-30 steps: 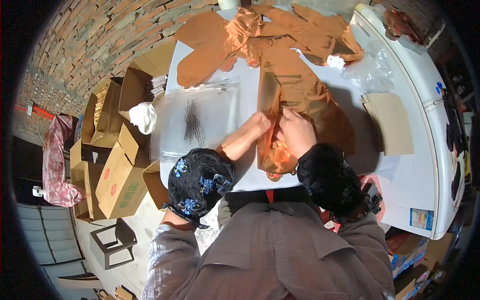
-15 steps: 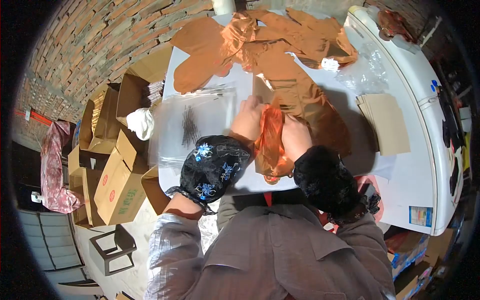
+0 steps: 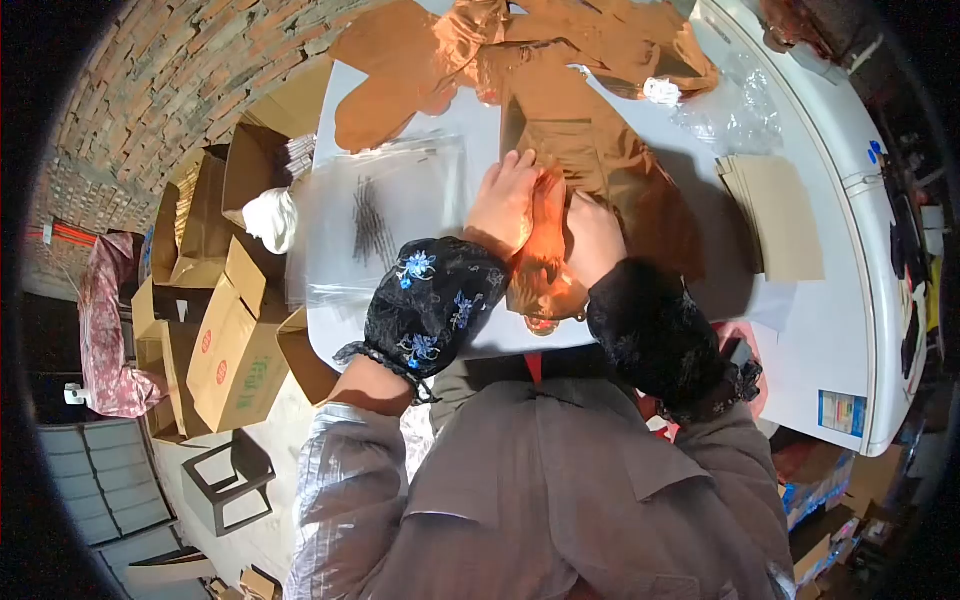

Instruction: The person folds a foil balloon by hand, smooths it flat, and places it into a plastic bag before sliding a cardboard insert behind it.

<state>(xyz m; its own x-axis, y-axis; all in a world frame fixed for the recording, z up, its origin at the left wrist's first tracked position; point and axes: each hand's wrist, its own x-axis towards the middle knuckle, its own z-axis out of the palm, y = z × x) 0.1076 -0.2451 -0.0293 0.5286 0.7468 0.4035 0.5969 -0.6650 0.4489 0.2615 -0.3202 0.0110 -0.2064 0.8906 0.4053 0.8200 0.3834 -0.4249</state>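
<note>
A folded, copper-coloured foil balloon [image 3: 548,275] lies at the table's near edge, crinkled and shiny. My left hand [image 3: 503,205] has its fingers bent over the foil's left side. Against the right side, my right hand [image 3: 597,235] is closed with its fingers curled on the foil; its fingertips are partly hidden. Just beyond both hands, more flat copper foil [image 3: 570,150] spreads over the table. A larger heap of the same foil [image 3: 385,70] lies at the far side. Black flowered sleeve covers are on both forearms.
Clear plastic bags [image 3: 430,180] with thin dark sticks lie left on the white table [image 3: 480,345]. A stack of beige card [image 3: 785,225] and clear plastic film [image 3: 735,105] are at right. Open cardboard boxes [image 3: 230,350] and a dark stool [image 3: 230,485] stand left.
The view has shifted, so the table sits higher in the picture. My hands have pressed and folded the foil's far end, and a pale gap there is now covered.
</note>
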